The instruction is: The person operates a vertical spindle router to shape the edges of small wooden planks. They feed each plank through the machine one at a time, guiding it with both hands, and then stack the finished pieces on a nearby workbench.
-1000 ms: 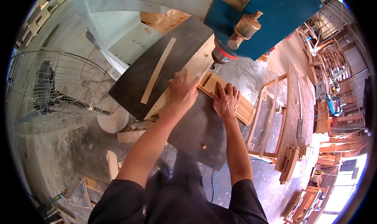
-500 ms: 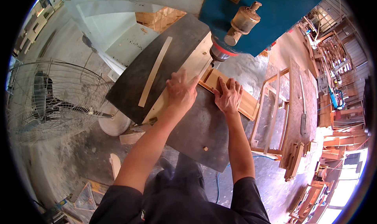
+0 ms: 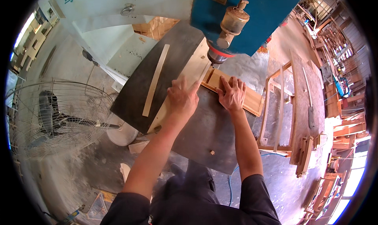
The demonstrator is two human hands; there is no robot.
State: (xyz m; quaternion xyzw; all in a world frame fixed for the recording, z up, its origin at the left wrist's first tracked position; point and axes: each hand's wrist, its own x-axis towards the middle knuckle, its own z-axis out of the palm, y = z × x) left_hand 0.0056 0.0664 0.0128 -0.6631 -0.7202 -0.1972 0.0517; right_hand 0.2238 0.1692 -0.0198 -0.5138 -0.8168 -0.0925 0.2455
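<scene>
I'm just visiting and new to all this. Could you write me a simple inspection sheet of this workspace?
Surface: dark worktable, with a pale board across it.
Job's things: a recessed wooden piece on the table; a drill head close to its left end.
Clutter: a thin wooden strip beyond the pale board; a small wood scrap towards the near edge.
Hands: left hand over the pale board, fingers extended; right hand on the wooden piece, grip unclear.
Cables: a blue cable or hose on the floor.
Surroundings: a caged fan at the left; a blue machine body above the table.
</scene>
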